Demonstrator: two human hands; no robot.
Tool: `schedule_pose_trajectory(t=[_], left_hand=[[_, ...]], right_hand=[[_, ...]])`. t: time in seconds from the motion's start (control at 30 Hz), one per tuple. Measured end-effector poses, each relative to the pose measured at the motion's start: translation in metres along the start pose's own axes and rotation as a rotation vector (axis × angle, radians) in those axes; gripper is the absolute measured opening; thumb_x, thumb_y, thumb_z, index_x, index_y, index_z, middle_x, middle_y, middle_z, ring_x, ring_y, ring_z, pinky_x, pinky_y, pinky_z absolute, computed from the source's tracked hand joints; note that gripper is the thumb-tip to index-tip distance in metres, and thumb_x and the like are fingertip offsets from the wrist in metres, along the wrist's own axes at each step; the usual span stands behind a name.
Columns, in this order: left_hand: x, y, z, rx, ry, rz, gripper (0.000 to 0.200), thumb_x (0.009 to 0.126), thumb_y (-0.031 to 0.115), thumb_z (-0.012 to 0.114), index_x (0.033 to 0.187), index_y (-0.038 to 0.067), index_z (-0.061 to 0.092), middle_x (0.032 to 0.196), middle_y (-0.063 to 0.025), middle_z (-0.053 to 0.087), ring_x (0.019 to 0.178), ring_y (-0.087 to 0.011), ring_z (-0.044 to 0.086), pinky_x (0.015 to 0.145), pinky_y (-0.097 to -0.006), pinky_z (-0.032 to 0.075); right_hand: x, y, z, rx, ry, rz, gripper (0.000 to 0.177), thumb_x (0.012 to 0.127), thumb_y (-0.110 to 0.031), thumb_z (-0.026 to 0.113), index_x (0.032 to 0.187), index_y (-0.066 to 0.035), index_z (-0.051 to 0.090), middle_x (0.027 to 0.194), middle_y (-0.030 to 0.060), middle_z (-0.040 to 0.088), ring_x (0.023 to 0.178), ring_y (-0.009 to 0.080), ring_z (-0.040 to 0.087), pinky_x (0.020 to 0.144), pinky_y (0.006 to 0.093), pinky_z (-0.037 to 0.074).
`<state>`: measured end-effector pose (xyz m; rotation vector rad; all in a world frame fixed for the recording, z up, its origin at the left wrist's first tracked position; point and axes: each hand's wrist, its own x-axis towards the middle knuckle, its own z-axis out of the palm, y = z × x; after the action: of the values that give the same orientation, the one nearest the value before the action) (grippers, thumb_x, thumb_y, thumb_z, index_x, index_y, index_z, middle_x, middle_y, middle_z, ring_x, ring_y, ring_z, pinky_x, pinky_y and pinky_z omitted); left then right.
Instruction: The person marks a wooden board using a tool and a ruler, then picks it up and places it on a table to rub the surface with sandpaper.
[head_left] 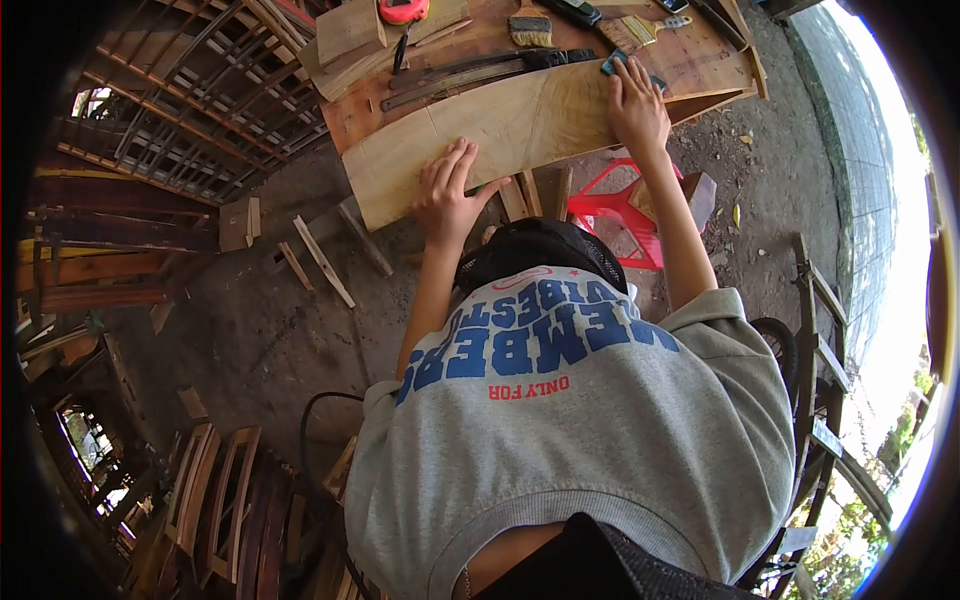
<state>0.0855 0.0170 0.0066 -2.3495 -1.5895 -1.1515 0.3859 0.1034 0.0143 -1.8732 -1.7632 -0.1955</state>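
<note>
A long pale wooden board [520, 115] lies across the front of the workbench, its left end jutting toward me. My left hand [447, 195] rests on the near edge of the board, fingers stretched out on its face and the thumb spread along the edge. At the board's right end my right hand [640, 110] presses down with its fingers over a small blue-green piece [608, 64]; most of that piece is hidden under the fingers, and I cannot tell what it is.
On the bench [345, 115] lie a red tape measure [403, 10], paintbrushes [531, 28], a dark saw-like tool [470, 72] and wood blocks [350, 35]. A red plastic stool [610, 205] stands below. Wooden frames [215, 490] and loose slats [323, 262] are on the left.
</note>
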Motion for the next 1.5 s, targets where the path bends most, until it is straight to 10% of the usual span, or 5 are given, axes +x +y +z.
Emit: schedule_pose_trajectory(t=[0.23,0.53,0.7,1.0,1.5], left_hand=[[-0.001,-0.004,0.005,-0.004,-0.009,-0.003,0.059,0.073,0.054,0.076,0.111,0.008,0.07,0.114,-0.0041,0.07,0.105,-0.0216,0.066,0.092,-0.0397,0.05],[0.001,0.0,0.0,-0.025,-0.01,-0.014,0.057,0.073,0.052,0.077,0.109,0.008,0.07,0.114,-0.0044,0.07,0.104,-0.0218,0.066,0.093,-0.039,0.049],[-0.002,-0.005,0.005,-0.053,0.016,-0.014,0.057,0.071,0.05,0.079,0.107,0.007,0.071,0.112,-0.0049,0.07,0.102,-0.022,0.067,0.091,-0.0385,0.05],[0.001,0.002,0.0,-0.036,0.02,-0.02,0.056,0.07,0.049,0.081,0.104,0.007,0.072,0.111,-0.005,0.071,0.102,-0.022,0.067,0.091,-0.0381,0.05],[0.002,0.0,0.001,-0.028,0.029,-0.023,0.055,0.07,0.052,0.08,0.102,0.008,0.073,0.109,-0.0033,0.072,0.101,-0.0202,0.068,0.09,-0.0358,0.051]], right_hand=[[-0.074,-0.149,-0.006,0.242,-0.167,-0.25,0.043,0.096,-0.035,0.05,0.134,-0.016,0.056,0.139,0.0097,0.054,0.129,0.0275,0.051,0.112,0.0432,0.035],[-0.018,-0.019,-0.009,-0.177,0.038,0.009,0.044,0.095,-0.037,0.049,0.131,-0.014,0.058,0.137,0.0112,0.056,0.124,0.0286,0.055,0.107,0.0438,0.041],[-0.084,-0.15,-0.014,0.166,-0.118,-0.248,0.043,0.094,-0.032,0.052,0.134,-0.018,0.056,0.137,0.0091,0.056,0.126,0.0242,0.054,0.109,0.0418,0.038],[-0.03,-0.017,-0.017,-0.19,0.076,0.024,0.038,0.095,-0.033,0.05,0.127,-0.015,0.061,0.133,0.0087,0.059,0.124,0.0264,0.056,0.107,0.0445,0.04],[-0.042,-0.033,-0.031,-0.098,0.001,0.005,0.039,0.096,-0.034,0.049,0.128,-0.013,0.061,0.133,0.0117,0.059,0.127,0.0304,0.053,0.108,0.0445,0.039]])
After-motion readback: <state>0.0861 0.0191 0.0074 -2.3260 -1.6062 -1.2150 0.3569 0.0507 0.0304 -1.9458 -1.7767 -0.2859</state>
